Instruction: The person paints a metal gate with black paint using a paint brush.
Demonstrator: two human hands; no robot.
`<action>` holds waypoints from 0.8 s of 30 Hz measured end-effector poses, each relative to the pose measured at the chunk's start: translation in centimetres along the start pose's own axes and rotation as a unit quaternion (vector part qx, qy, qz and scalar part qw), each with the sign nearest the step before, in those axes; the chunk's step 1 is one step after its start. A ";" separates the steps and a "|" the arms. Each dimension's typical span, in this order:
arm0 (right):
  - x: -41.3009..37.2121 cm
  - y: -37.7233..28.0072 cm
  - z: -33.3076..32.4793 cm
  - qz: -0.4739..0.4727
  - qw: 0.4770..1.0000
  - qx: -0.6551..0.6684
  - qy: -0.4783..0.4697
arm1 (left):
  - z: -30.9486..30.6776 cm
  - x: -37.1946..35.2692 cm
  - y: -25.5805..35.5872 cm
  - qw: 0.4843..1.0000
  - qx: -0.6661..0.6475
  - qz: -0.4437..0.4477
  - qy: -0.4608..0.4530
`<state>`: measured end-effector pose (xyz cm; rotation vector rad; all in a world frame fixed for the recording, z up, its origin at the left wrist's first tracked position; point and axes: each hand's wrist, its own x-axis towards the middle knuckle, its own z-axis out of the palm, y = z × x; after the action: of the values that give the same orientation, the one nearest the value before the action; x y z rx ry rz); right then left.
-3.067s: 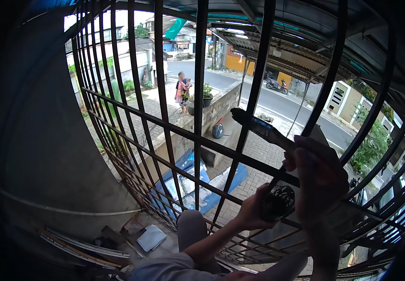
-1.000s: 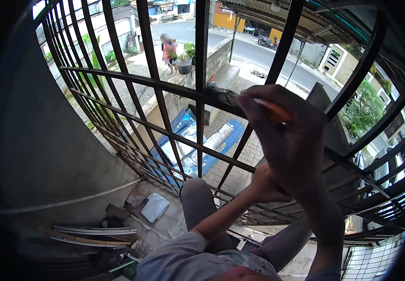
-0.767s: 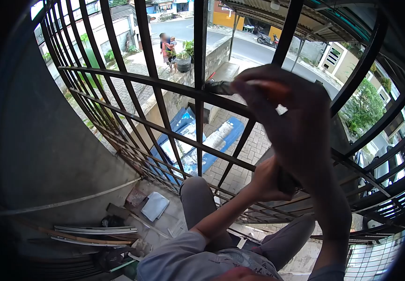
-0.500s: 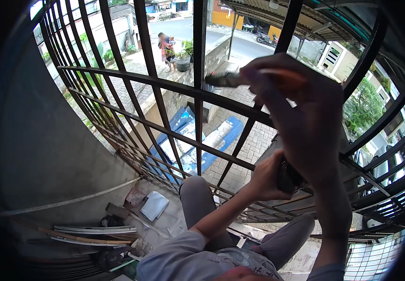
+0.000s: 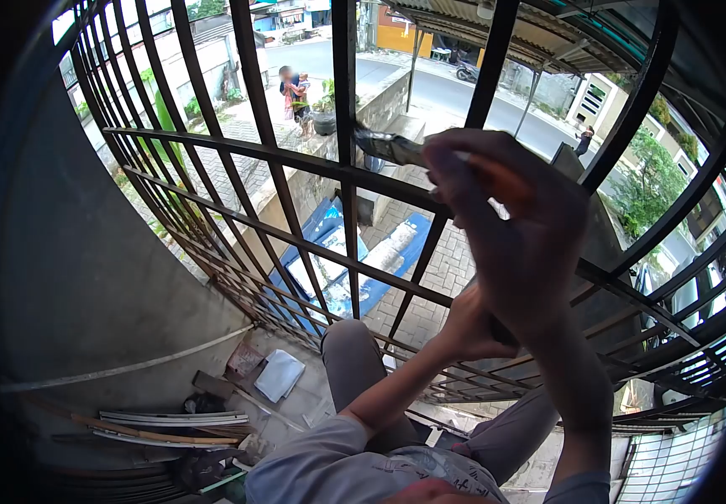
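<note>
My right hand [image 5: 518,223] is closed around a paintbrush [image 5: 388,148] with an orange handle. The dark, wet-looking bristles touch or nearly touch an upright bar of the dark metal grille [image 5: 345,101], just above a crossbar. Lower down, my left hand [image 5: 468,328] is closed on a dark container, now mostly hidden behind my right wrist; only a dark edge of it shows. What is inside it cannot be seen.
Beyond the bars lie blue sheets [image 5: 392,252] with white patches on the paving. A person [image 5: 296,92] carrying a child stands outside near a potted plant [image 5: 324,118]. Long strips [image 5: 174,420] and a folded white sheet [image 5: 280,375] lie on the floor at lower left.
My right hand has shifted slightly left and down, and the brush tip has come across to the upright bar. The container in my left hand has become more hidden.
</note>
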<state>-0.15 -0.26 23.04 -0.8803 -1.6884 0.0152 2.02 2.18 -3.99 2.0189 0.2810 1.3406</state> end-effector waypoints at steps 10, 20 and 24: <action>0.2 -1.6 -0.6 0.008 0.997 0.048 0.058 | -0.5 0.6 1.5 0.992 -0.078 -0.099 0.003; 0.5 -1.7 0.7 -0.040 0.996 0.017 0.081 | 0.4 0.1 0.2 0.993 -0.102 -0.060 0.025; 0.6 -0.4 1.5 -0.091 0.990 -0.069 -0.084 | 0.1 -0.2 -0.3 1.000 0.004 0.024 -0.010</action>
<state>-1.67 0.38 23.24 -0.8429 -1.9404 -0.1581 2.13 2.29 -4.36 2.0570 0.2291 1.3496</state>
